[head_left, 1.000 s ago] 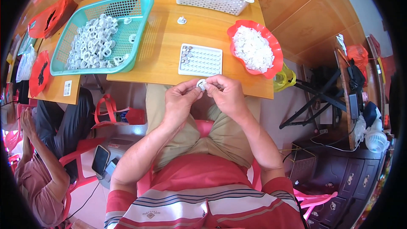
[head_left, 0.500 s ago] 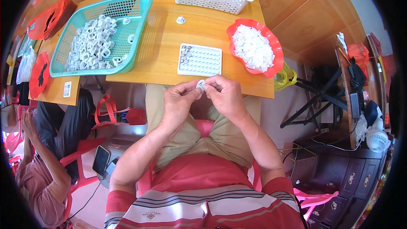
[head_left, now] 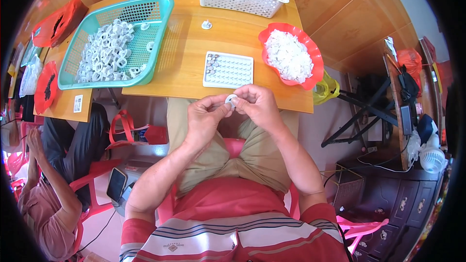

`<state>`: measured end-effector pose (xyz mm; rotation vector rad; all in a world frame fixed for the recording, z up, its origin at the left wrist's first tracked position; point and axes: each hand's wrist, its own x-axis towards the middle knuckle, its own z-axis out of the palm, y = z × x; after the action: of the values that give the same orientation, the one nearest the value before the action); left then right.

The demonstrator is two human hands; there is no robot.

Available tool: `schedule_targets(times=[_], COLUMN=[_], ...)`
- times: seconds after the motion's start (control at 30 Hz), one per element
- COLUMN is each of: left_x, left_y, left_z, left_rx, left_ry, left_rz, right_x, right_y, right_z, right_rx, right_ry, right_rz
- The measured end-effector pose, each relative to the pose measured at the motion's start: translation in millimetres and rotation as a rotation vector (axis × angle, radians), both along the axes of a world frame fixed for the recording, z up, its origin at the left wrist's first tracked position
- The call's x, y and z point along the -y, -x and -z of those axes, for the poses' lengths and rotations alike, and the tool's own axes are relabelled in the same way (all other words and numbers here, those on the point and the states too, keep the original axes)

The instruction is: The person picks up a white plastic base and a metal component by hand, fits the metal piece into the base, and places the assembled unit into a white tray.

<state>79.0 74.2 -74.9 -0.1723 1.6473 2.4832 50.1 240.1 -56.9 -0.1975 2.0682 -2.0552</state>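
Between my two hands, just off the table's near edge, is a small round white plastic part (head_left: 231, 99). My left hand (head_left: 208, 114) pinches it from one side with thumb and forefinger. From the other side my right hand (head_left: 258, 108) grips it too, thumb pressed on its face. Right beyond my fingers lies a white tray (head_left: 228, 86) with rows of round pockets; several small metallic round pieces (head_left: 212, 62) sit in its left columns. A red scalloped bowl (head_left: 318, 63) heaped with small white pieces (head_left: 290, 56) stands to the right of the tray.
A green basket (head_left: 162, 34) of grey-white plastic parts (head_left: 104, 53) stands at the left. At the back is a white perforated basket (head_left: 238, 2) with similar parts. One loose part (head_left: 207, 24) lies mid-table. A co-worker's arm (head_left: 53, 179) shows at far left, a small fan (head_left: 432, 159) at right.
The white part has turned between my fingers, so its round face now shows. Both hands stay in nearly the same place.
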Motion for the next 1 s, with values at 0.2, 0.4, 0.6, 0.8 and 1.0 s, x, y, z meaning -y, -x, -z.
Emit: schedule_targets(times=[0.2,0.4,0.6,0.8,1.0], left_x=[4,4,2,-1,-26], left_y=[2,6,8,51,191], left_z=[-3,-6,-20,-43,-77], left_rx=[0.030,0.045,0.154,0.050,-0.277], left_ry=[-0.026,0.015,-0.072,0.070,0.373], left_rz=[0.034,0.030,-0.023,0.005,0.000], right_x=[-3,-4,-15,-32,-34], right_y=[4,6,-3,-4,-8], right_z=[8,11,-4,11,18], right_rx=[-0.030,-0.031,-0.050,-0.060,-0.009], right_ry=[0.003,0.030,-0.132,-0.162,-0.117], right_rz=[-0.057,-0.083,-0.042,-0.031,0.009])
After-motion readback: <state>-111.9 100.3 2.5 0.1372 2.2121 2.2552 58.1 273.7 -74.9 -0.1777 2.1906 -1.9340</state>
